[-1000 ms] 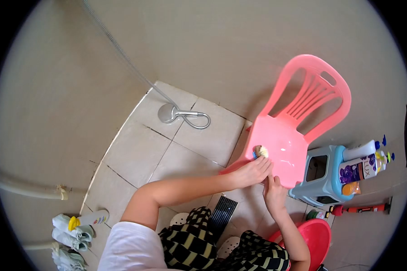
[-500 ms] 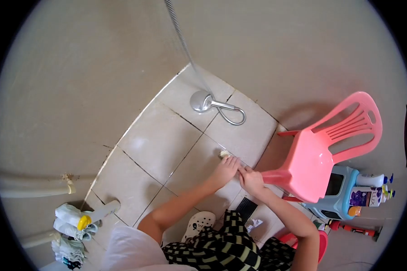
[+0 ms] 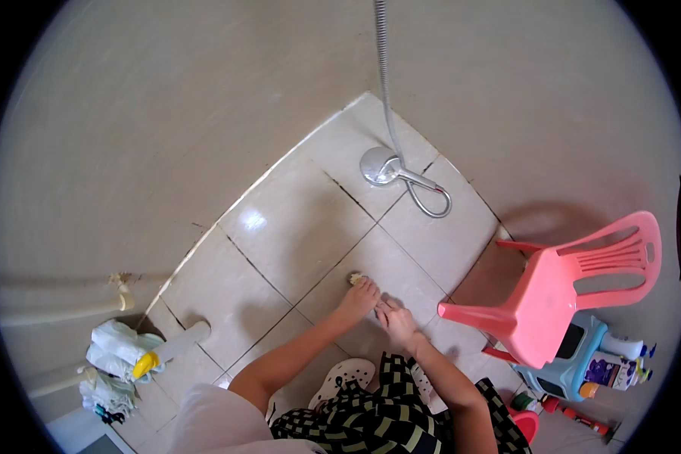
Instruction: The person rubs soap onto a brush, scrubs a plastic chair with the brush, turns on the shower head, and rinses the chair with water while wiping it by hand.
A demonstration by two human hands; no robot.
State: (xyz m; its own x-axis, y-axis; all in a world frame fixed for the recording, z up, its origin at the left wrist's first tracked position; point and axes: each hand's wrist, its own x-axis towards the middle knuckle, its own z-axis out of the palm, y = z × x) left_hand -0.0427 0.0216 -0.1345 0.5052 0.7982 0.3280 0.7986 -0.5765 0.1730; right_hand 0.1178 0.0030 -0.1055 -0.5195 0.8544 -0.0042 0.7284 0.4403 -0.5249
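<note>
Your left hand (image 3: 358, 300) and right hand (image 3: 400, 328) grip a pale-bristled, brush-like tool (image 3: 357, 278) left of the pink plastic chair (image 3: 541, 306); dark streaks (image 3: 257, 268) line the beige tile floor (image 3: 401, 261), so work seems unfinished, its extent unclear.

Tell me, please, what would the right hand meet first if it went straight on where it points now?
Most likely the left hand, just ahead of the right hand, though depth is unclear.
</note>
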